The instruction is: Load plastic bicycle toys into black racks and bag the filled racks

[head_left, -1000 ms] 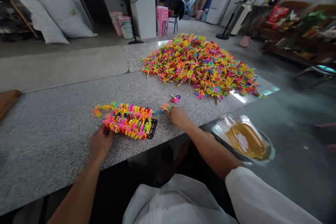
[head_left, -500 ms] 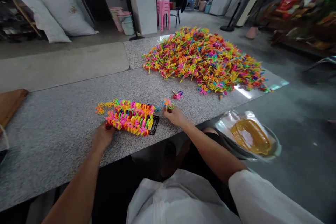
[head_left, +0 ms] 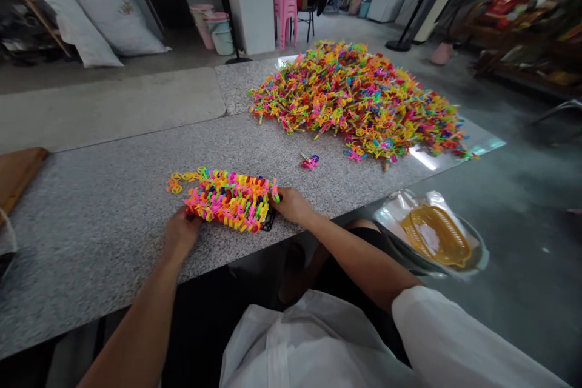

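Both hands work at a black rack (head_left: 268, 220) packed with bright plastic pieces (head_left: 230, 199) near the front edge of the granite table (head_left: 91, 206).

The left hand (head_left: 180, 234) grips the rack's near left corner. The right hand (head_left: 291, 205) is pinched at the rack's right end, seemingly on a small piece, though its fingertips are hard to make out. One loose piece (head_left: 310, 161) lies between the rack and the big pile (head_left: 354, 97) farther back.
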Demonstrator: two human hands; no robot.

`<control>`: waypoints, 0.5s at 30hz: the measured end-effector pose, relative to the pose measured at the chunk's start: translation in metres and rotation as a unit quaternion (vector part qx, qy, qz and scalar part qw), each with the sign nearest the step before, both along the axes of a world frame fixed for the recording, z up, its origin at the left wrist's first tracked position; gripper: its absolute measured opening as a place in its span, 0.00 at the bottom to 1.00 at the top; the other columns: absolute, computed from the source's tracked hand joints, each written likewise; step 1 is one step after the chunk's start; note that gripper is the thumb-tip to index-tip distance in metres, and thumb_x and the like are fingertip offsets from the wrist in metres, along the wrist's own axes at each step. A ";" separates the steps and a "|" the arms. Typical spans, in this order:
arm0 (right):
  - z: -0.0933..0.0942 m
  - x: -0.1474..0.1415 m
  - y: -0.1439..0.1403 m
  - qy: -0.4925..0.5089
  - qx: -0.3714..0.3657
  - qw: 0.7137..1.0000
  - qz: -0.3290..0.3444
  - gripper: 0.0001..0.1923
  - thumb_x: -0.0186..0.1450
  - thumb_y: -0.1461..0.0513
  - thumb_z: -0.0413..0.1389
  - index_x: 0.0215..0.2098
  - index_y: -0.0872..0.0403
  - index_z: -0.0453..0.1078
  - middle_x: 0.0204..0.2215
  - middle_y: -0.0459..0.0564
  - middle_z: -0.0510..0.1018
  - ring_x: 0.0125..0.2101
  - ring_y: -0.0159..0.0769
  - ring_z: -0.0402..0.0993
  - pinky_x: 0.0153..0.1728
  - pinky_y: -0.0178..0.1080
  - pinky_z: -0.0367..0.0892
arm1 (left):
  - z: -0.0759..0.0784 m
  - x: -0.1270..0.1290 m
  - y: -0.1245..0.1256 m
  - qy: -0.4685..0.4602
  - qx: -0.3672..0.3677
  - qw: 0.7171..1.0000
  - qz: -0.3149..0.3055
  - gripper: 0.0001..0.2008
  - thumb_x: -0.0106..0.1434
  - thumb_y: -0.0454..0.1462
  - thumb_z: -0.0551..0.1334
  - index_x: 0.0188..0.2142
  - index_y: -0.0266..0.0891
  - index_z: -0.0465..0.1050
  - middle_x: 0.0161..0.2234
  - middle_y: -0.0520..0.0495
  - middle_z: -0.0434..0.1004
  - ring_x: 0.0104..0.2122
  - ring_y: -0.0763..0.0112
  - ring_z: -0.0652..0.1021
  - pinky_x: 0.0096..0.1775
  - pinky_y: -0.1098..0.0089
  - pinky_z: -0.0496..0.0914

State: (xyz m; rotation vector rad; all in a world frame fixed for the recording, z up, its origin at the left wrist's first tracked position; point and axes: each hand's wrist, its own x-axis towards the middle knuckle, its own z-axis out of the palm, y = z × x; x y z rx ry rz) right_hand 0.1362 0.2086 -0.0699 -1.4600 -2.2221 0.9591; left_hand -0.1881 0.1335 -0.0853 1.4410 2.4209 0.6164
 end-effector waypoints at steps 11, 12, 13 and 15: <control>0.000 -0.009 -0.004 -0.128 0.055 0.988 0.059 0.13 0.76 0.63 0.57 0.53 0.57 0.80 0.51 0.61 0.87 0.50 0.44 0.84 0.46 0.35 0.68 | -0.002 0.002 -0.002 0.004 0.003 1.000 -0.006 0.12 0.65 0.43 0.61 0.42 0.42 0.81 0.41 0.42 0.87 0.42 0.52 0.85 0.39 0.64 0.71; 0.000 -0.010 -0.005 -0.139 0.056 0.987 0.056 0.13 0.76 0.63 0.56 0.54 0.57 0.80 0.51 0.61 0.87 0.50 0.44 0.84 0.46 0.35 0.69 | -0.002 0.001 -0.002 0.007 0.002 1.000 -0.007 0.13 0.66 0.43 0.61 0.42 0.42 0.81 0.40 0.41 0.87 0.42 0.52 0.84 0.39 0.64 0.71; 0.000 -0.011 -0.006 -0.151 0.056 0.986 0.053 0.14 0.76 0.63 0.56 0.55 0.57 0.80 0.51 0.62 0.87 0.50 0.45 0.84 0.46 0.36 0.69 | -0.002 0.001 -0.002 0.012 0.001 1.000 -0.008 0.13 0.66 0.44 0.61 0.42 0.41 0.81 0.40 0.41 0.87 0.42 0.52 0.84 0.38 0.64 0.71; 0.002 -0.010 -0.004 -0.160 0.047 0.984 0.058 0.15 0.76 0.63 0.55 0.56 0.57 0.79 0.51 0.61 0.87 0.50 0.45 0.84 0.46 0.36 0.70 | -0.003 -0.001 -0.002 0.021 -0.005 1.000 -0.006 0.14 0.67 0.45 0.60 0.42 0.41 0.81 0.40 0.39 0.87 0.41 0.51 0.84 0.37 0.64 0.70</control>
